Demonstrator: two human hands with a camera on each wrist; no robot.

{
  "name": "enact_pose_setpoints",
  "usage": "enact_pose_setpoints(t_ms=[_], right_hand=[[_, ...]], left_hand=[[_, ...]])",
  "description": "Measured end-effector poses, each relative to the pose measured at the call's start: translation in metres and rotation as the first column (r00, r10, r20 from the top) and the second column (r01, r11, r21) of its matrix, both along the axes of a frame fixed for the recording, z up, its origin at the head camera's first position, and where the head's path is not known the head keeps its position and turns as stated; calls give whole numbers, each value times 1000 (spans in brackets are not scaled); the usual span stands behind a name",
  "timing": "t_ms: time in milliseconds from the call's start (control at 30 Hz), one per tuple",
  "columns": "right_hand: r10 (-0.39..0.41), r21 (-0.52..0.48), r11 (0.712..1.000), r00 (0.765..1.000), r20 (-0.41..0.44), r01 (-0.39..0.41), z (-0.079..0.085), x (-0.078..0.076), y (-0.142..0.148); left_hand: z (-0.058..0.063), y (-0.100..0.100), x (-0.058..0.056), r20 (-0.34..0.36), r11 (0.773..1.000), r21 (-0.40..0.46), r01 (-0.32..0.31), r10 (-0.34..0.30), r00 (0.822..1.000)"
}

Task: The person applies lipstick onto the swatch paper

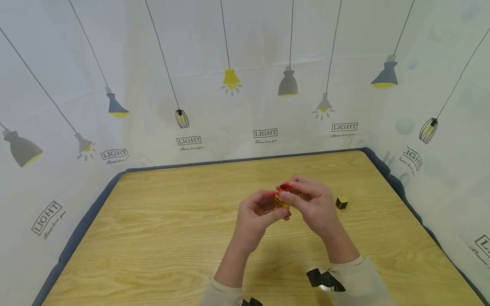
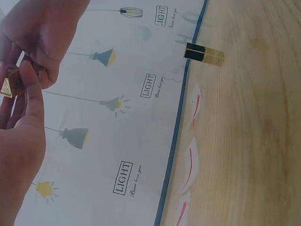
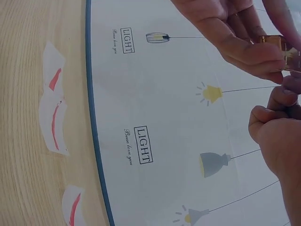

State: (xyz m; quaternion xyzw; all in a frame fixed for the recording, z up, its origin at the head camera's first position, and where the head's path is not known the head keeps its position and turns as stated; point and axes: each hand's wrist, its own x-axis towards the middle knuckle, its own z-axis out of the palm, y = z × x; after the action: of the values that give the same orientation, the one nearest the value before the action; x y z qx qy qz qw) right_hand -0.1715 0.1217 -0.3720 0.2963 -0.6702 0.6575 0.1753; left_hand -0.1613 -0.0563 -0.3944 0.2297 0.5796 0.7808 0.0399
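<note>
Both hands meet over the table around a small gold-amber, box-like piece [image 1: 282, 203] with straight edges. Its exact kind is hard to tell. My left hand [image 1: 252, 219] holds it from the left, between thumb and fingers. From the right, my right hand [image 1: 315, 206] pinches its upper end, where a small red part with a dark middle [image 1: 284, 187] shows. In the left wrist view, a gold triangular edge of the piece [image 2: 6, 87] sticks out past the fingers. The right wrist view shows its translucent amber side [image 3: 273, 43]; fingers hide the rest.
A small black-and-gold angled piece [image 1: 341, 204] stands on the wooden table [image 1: 172, 212], right of my right hand. White paper strips with red strokes [image 2: 189, 165] appear near the table edge in the wrist views. A lamp-printed curtain [image 1: 245, 110] surrounds the table.
</note>
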Motion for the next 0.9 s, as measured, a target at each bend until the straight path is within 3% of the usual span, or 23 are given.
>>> enact_pose_setpoints(t_ms=[133,267,567,767,900], right_hand=[[24,3,1000,1000,-11,-24,-2,-2,0],[-4,44,999,1000,6,4,-2,-4,0],[1,84,996,998,67,-7,-1,-7,2],[-52,114,992,997,57,45,2,-9,9],[-103,187,979,990,96,83,7,-14,25]], left_hand=[[-1,-1,-1,-37,1000,-10,24,-24,999],[-2,-2,-2,-65,999,-34,8,-10,998],[-2,-1,-4,-27,998,-55,-28,27,999],[1,-3,-6,-7,997,-59,-49,49,999],[3,-5,-8,21,996,-56,-73,74,997]])
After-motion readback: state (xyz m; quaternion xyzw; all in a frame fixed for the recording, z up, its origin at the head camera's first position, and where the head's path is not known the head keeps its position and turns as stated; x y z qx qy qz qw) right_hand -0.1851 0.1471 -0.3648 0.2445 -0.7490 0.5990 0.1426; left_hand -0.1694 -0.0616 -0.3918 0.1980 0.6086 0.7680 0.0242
